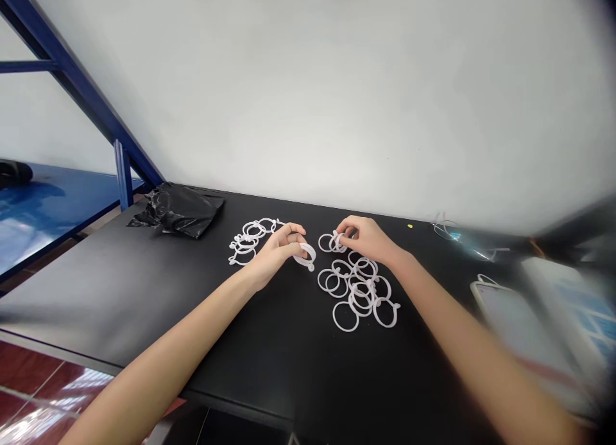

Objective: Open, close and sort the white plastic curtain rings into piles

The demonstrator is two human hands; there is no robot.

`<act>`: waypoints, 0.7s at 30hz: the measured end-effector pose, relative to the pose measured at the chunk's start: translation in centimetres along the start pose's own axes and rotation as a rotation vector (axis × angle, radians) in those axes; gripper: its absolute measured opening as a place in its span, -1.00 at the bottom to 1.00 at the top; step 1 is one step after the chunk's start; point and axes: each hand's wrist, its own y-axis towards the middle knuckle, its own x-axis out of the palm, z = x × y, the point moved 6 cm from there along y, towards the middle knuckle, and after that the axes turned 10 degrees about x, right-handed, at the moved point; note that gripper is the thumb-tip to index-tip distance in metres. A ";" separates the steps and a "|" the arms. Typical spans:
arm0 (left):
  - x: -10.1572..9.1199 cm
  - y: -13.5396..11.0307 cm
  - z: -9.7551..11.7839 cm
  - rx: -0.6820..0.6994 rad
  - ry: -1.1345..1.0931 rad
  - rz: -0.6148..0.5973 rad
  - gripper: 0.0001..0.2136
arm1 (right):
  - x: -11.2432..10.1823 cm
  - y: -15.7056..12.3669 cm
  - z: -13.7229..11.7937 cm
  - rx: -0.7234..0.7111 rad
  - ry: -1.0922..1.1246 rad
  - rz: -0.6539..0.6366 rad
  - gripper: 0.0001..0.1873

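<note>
Between the thumb and fingers of my left hand (282,249) are white plastic rings (310,255), stacked together, with a small knob at their lower edge. My right hand (360,235) pinches a white ring (338,241) at the far end of the right-hand pile. Another ring (326,243) lies close beside those fingertips. Nearer to me spreads a loose pile of white rings (360,297), several overlapping, some with small tabs. Left of my left hand lies a second group of white rings (245,241). My fingers partly hide the held rings.
A black table (269,349) carries everything, against a white wall (308,98). A crumpled black plastic bag (180,210) lies at the back left, near a blue metal frame (91,92). At right are a phone (514,316), a blurred white-and-blue box (572,297) and a clear wrapper (452,233).
</note>
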 end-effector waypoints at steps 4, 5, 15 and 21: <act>0.2 -0.2 -0.3 -0.056 0.046 -0.021 -0.78 | 1.9 0.2 -0.1 -0.020 0.036 0.013 -0.98; 0.2 -0.3 -0.4 -0.056 0.064 -0.030 -0.82 | 2.1 0.2 -0.2 -0.025 0.048 0.006 -0.97; 0.7 -0.5 0.4 -0.009 0.017 -0.096 -0.62 | -0.6 -0.9 -2.7 -0.025 0.160 -0.012 -0.87; 0.9 -0.6 0.1 -0.049 -0.027 -0.063 -0.59 | -1.8 -1.8 -4.7 -0.089 0.200 -0.238 -0.83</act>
